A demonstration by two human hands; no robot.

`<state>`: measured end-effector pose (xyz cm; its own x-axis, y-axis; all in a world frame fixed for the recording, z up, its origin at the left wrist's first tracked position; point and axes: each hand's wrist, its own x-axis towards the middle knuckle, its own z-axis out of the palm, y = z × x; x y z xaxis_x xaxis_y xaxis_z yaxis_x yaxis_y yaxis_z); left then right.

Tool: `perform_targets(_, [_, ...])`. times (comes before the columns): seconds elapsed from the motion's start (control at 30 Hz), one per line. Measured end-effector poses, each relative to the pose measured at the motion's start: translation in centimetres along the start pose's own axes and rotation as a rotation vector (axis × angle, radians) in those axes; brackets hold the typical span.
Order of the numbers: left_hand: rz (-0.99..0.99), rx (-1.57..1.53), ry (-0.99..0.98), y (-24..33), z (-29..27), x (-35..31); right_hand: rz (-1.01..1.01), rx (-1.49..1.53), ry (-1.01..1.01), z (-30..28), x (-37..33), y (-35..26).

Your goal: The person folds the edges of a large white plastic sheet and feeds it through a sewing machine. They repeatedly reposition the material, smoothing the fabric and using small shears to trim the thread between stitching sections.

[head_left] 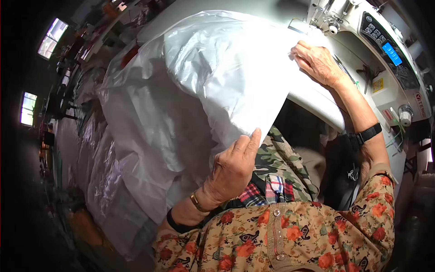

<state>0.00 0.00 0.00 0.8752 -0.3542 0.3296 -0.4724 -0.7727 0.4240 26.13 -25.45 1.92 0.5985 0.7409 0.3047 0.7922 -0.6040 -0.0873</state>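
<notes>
A large sheet of thin white fabric [195, 59], shiny and plastic-like, drapes over the left of the sewing table and hangs down. My left hand [235, 165] pinches its near edge close to my lap, thumb and fingers closed. Farther up and to the right, my right hand [316, 62] grips the same edge beside the sewing machine [380, 50]. Between the two hands the edge runs taut and nearly straight. Strong lamp light washes out the fabric near the needle area, so details there are hidden.
The white sewing table [317, 105] has a rounded front edge. A control panel with a blue display [392, 53] sits on the machine's arm. Slim dark scissors or tweezers [342, 65] lie right of my right hand. Piled white material [97, 167] fills the left side.
</notes>
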Motion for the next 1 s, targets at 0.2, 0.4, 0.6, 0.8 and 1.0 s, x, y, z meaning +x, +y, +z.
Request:
perform_targets(0.2, [0.011, -0.265, 0.045, -1.5, 1.7, 2.1, 0.068, -0.028, 0.129, 0.5, 0.1, 0.3])
perform_targets(0.4, [0.051, -0.193, -0.091, -0.8, 1.8, 4.0, 0.147, -0.113, 0.315, 2.1, -0.9, 0.1])
perform_targets(0.6, [0.147, -0.11, 0.038, -0.8, 2.7, 6.3, 0.305, 0.011, 0.114, -0.5, -1.9, -0.6])
perform_targets(0.8, [0.206, -0.04, 0.05, -1.4, 1.4, 10.0, 0.291, 0.043, 0.118, -0.6, -1.7, -1.7])
perform_targets(1.0, [0.251, 0.045, -0.006, -1.0, 0.8, 16.1, 0.276, 0.073, 0.114, -1.0, -1.5, -2.2])
